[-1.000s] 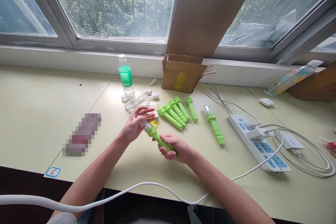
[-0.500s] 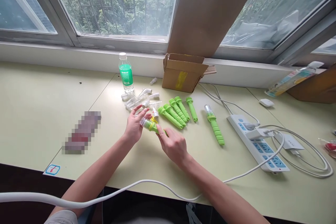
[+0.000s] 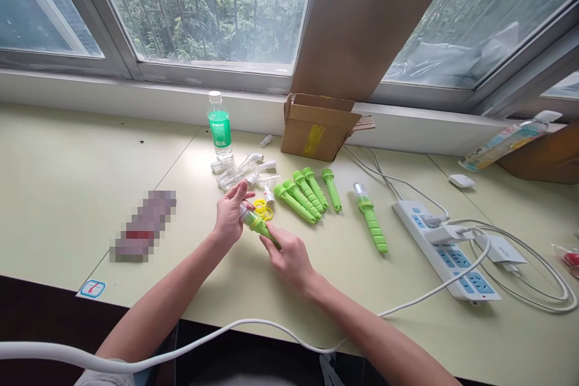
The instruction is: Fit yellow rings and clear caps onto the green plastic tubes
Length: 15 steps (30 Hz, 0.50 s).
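My right hand (image 3: 286,256) is wrapped round the green ribbed handle (image 3: 260,226) of a small tool, held low over the table. My left hand (image 3: 229,217) pinches the clear cap at the tool's upper end. Yellow rings (image 3: 263,209) lie on the table just beyond the tool. Several loose green handles (image 3: 302,192) lie in a row to the right of them. A finished handle with a clear cap (image 3: 370,217) lies further right. Clear plastic caps (image 3: 239,172) are heaped behind my left hand.
A green-labelled water bottle (image 3: 219,126) stands behind the caps, with an open cardboard box (image 3: 318,128) at the wall. A white power strip (image 3: 447,250) with cables lies at right. A white cable (image 3: 226,332) runs along the near table edge. A blurred object (image 3: 143,226) lies at left.
Both hands have drawn closer together and lower toward the table. My right hand slid up the green handle and now covers most of it. The tool points more steeply up-left.
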Tool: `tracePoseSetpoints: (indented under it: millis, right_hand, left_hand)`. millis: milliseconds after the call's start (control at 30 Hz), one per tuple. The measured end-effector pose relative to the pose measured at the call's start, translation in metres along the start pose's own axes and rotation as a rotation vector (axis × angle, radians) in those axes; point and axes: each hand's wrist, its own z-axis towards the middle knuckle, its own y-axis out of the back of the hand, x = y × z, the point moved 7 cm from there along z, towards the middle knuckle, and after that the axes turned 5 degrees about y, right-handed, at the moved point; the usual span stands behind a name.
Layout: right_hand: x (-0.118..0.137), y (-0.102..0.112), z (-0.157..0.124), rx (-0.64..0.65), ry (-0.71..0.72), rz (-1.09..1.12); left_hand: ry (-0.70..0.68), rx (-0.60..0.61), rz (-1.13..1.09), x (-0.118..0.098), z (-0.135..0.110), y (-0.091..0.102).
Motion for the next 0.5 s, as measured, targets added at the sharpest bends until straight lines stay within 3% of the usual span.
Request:
tracePoseSetpoints:
  millis: [167, 333, 400, 500]
  right_hand:
    - [-0.001, -0.008, 0.0, 0.089, -0.22, 0.577]
    - [0.01, -0.03, -0.01, 0.44, -0.493, 1.223]
    - [0.014, -0.032, -0.012, 0.495, -0.529, 1.312]
    - [0.007, -0.026, -0.007, 0.384, -0.443, 1.125]
  left_hand:
    - [0.006, 0.049, 0.025, 0.0, -0.002, -0.004]
    - [-0.031, 0.284, -0.016, -0.013, -0.01, -0.019]
    - [-0.04, 0.367, -0.037, -0.016, -0.012, -0.024]
    - [-0.011, 0.322, -0.055, -0.014, -0.01, -0.022]
